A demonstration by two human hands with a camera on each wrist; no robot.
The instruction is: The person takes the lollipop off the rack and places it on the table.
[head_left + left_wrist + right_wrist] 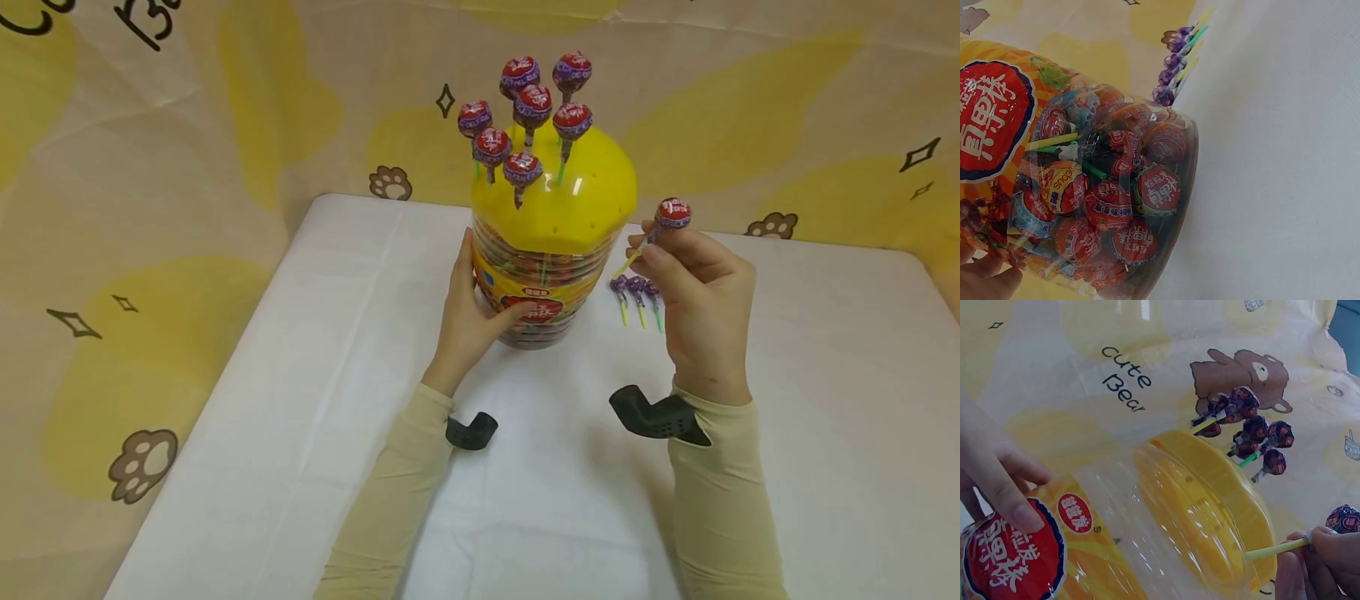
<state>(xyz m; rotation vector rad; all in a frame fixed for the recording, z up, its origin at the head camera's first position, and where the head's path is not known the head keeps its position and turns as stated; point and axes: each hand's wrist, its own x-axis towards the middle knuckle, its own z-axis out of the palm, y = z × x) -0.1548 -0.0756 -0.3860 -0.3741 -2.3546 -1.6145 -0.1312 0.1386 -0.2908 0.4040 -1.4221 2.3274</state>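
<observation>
Thumb and fingers of the right hand (701, 292) pinch a lollipop (673, 213) just right of the jar (543, 267), red-topped head up, yellow stick slanting down towards the jar! From the right wrist, the stick's free end lines up with the jar's yellow lid (600, 187); touching or not, I can't tell. Over on the jar's left side, the left hand (468, 321) has its grip, thumb laid across the label (555, 308). And up on top of the jar, seven wrapped lollipops (532, 106) stand out of the lid, red and purple! Inside the jar, plenty of mixed lollipops (1159, 189) crowd the clear lower part. Right of the jar, partly behind the right hand, a row of purple lollipops (637, 285) lies on the white counter (570, 517), sticks towards the person. Behind the jar hangs a cream and yellow cloth (705, 125), printed with paws and a brown bear (1244, 378).
</observation>
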